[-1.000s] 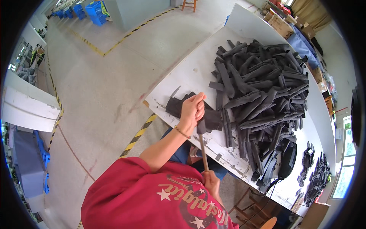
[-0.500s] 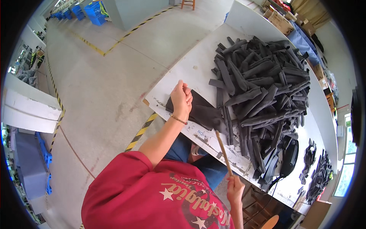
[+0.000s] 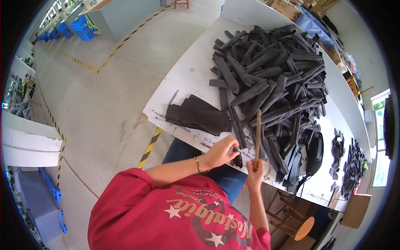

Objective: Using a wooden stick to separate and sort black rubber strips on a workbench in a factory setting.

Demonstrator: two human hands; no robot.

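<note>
My right hand (image 3: 255,171) is closed round the lower end of a thin wooden stick (image 3: 258,131). The stick points up and away, its far tip in front of the heap of dark grey fabric tubes (image 3: 287,79). At the table's near edge, my left hand (image 3: 221,152) pinches the end of a dark fabric strip (image 3: 238,161), just left of the right hand. Most of that strip is hidden by the fingers. Left of the heap, several flat dark fabric pieces (image 3: 196,116) lie stacked and slightly fanned on the white table (image 3: 183,71).
A black pouch-like thing (image 3: 315,154) with a cord lies at the heap's right. Smaller dark scraps (image 3: 353,175) lie farther right on the table. A wooden stool (image 3: 304,228) stands below the table's near edge. A low partition (image 3: 246,12) borders the table's far side.
My left hand has moved from above the flat pieces to the near table edge and now pinches a strip. The stick has swung more upright in my right hand. The view has shifted.
</note>
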